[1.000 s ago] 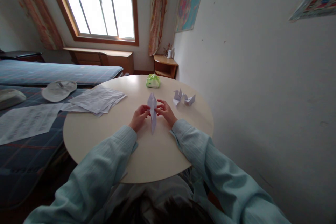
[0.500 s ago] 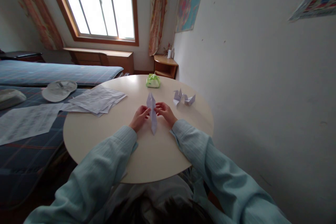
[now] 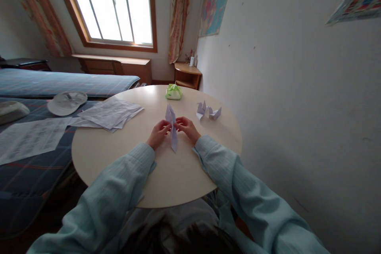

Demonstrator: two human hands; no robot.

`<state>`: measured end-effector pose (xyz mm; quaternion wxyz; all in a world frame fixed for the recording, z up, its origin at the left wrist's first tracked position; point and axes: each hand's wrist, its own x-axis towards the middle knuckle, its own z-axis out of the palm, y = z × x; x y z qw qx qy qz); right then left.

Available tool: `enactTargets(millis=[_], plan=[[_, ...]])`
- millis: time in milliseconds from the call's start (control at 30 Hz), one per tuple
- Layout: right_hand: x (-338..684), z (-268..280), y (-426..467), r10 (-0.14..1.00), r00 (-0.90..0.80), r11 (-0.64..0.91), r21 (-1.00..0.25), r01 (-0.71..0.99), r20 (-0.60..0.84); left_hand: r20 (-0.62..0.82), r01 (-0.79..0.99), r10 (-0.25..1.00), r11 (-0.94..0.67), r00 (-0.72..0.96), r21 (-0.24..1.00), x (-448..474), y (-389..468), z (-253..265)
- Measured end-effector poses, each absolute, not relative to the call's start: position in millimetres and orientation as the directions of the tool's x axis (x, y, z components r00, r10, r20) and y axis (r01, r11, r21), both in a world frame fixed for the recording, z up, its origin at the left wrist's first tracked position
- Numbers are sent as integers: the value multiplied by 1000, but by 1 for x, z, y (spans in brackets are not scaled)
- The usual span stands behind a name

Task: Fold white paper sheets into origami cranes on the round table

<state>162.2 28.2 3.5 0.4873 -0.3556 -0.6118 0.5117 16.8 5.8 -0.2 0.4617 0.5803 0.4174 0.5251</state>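
Between my hands stands a folded piece of white paper (image 3: 174, 142), long and narrow with a pointed top and bottom, over the middle of the round table (image 3: 113, 166). My left hand (image 3: 160, 133) pinches it from the left at mid-height, fingers closed. From the right, my right hand (image 3: 187, 127) grips the same spot with thumb and fingertips. Part of the paper's middle is covered by fingertips. To the right of my hands, two folded paper birds (image 3: 201, 110) sit close together on the tabletop.
Loose paper sheets (image 3: 111, 113) are piled at the table's left edge, reaching onto a plaid bed (image 3: 32, 174) where a white cap (image 3: 68, 102) lies. A green tissue pack (image 3: 173, 92) stands at the far edge. A white wall (image 3: 297, 99) runs along the right.
The folded paper's upper part has tilted slightly left and its middle looks pinched narrower. Both hands have shifted only a little, drawing closer at the paper's middle.
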Motion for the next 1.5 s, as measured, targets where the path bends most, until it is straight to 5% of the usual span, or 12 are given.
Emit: enactTargets(millis=[1500], plan=[[164,-4,35,931,-241,265,-961,-75,275,277,21,959,-279,60,960,14,8,-2]])
